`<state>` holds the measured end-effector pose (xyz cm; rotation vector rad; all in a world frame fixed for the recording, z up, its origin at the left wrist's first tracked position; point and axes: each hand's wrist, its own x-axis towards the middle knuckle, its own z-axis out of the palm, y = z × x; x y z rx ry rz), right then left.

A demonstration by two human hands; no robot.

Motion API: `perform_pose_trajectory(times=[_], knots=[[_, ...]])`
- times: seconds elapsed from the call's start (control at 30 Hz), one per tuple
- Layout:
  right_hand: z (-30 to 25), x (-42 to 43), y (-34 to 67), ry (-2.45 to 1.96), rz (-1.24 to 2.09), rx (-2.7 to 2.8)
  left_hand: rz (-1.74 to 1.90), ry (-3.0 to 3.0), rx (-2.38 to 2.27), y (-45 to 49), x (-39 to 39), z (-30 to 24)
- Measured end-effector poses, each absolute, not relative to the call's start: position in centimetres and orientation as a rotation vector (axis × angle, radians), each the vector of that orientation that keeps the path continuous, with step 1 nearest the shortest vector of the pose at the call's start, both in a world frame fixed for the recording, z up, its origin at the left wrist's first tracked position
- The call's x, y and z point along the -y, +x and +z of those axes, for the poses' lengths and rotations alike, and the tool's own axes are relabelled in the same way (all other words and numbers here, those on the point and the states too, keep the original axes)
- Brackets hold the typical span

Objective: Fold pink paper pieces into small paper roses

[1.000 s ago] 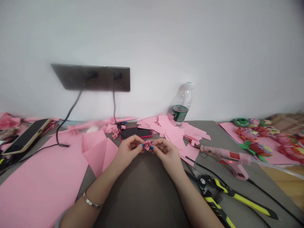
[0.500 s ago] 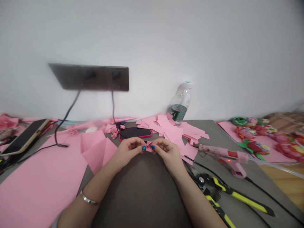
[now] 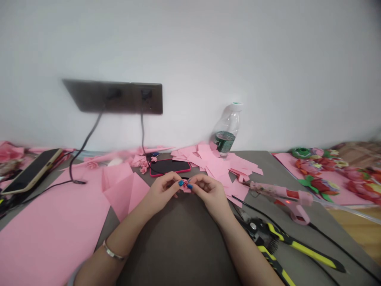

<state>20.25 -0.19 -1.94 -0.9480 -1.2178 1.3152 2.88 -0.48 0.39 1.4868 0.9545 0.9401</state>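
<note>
- The left hand [image 3: 162, 193] and right hand [image 3: 210, 194] have closed grip on the small pink paper rose [image 3: 185, 185].
- Too hard pinching can crush it; a loose grip can let it unroll.
- The right wrist working near the hot glue gun [image 3: 279, 194] can knock it.

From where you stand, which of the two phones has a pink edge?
The phone in the middle, rimmed in pink; the other phone, far left, has a tan edge.

The left hand [image 3: 162, 192] and right hand [image 3: 210, 194] meet at twelve o'clock, fingers [image 3: 180, 183] pinched close, with the left forearm [image 3: 119, 242] rising from seven o'clock and the right forearm [image 3: 247, 250] from five.
</note>
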Motion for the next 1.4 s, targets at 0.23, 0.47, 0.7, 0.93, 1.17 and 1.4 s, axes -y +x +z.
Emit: perform_pose_trajectory(times=[0.23, 0.47, 0.7, 0.93, 1.17, 1.4], knots=[[-1.77, 0.27, 20.20, -0.954, 1.327, 1.217, 0.937, 1.539, -0.923, 2.64, 0.60, 0.44], [-1.55, 0.04, 20.40, -0.947, 1.322, 1.175, 1.013, 1.440, -0.986, 2.93, 0.37, 0.23], [-2.06, -0.18, 20.30, -0.906, 1.317, 1.145, 1.071, 1.212, -1.000, 2.84, 0.13, -0.23], [-1.99, 0.07, 20.16, -0.863, 1.343, 1.184, 1.100, 1.194, -1.035, 2.83, 0.13, 0.00], [-2.25, -0.04, 20.26, -0.817, 1.226, 1.260, 1.108, 1.186, -0.972, 2.91, 0.19, 0.22], [-1.64, 0.08, 20.12, -0.947, 1.230, 1.261, 1.076, 1.226, -1.011, 2.95, 0.30, 0.38]])
